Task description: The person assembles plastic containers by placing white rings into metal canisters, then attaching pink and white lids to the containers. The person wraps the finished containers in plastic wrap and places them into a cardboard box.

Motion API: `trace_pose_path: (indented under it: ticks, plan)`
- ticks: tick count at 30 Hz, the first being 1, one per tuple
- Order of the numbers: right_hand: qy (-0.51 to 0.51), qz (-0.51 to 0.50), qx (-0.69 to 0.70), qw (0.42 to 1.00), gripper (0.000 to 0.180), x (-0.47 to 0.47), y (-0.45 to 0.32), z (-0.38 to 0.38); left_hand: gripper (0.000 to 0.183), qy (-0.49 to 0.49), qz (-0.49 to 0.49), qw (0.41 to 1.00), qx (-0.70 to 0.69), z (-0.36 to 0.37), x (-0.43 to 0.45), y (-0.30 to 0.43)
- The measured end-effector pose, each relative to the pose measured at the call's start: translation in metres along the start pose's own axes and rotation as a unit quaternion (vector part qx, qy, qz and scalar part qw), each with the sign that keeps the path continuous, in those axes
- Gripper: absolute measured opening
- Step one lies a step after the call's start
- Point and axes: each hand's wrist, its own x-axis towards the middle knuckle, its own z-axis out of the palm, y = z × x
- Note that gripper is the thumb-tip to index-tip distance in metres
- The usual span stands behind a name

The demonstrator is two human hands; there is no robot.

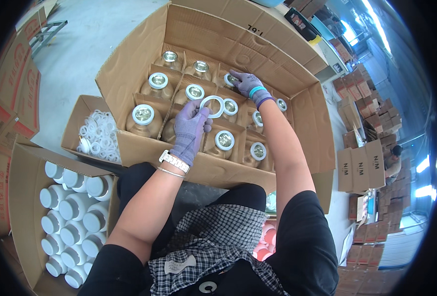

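A large cardboard box [218,166] with cardboard dividers stands before me, holding several glass vacuum-flask liners, one to a compartment. White rings sit round the necks of many, such as the front-left liner [143,114]; the back-left liner [170,56] shows no clear white ring. My left hand [193,122], in a purple-grey glove, pinches a white plastic ring [213,107] above the middle of the box. Gloved too, my right hand [246,83] rests its fingers on the white-ringed mouth of a liner [230,80] in the back row; the fingers partly hide it.
Left of the large box, a small carton [72,125] holds loose translucent rings. White flask bodies [72,207] fill an open carton at the lower left. Pink objects [265,240] lie low beside my right leg. Stacked cartons [361,166] and a person [393,162] are at the right.
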Motion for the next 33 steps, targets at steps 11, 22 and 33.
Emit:
trace_pose_path:
  ticks: [11, 22, 33]
  plan:
    - [0.135, -0.111, 0.014, 0.985, 0.040, -0.045, -0.058, -0.019, 0.024, 0.020, 0.035, 0.999, -0.014, 0.003, 0.010, -0.009]
    - [0.057, -0.031, 0.342, 0.938, 0.029, -0.004, -0.111, -0.037, 0.036, 0.103, 0.063, 0.993, -0.008, 0.001, 0.008, -0.009]
    - [0.170, -0.104, 0.093, 0.975, 0.034, 0.037, -0.108, 0.036, 0.036, 0.078, 0.036, 0.996, -0.026, -0.004, 0.004, 0.007]
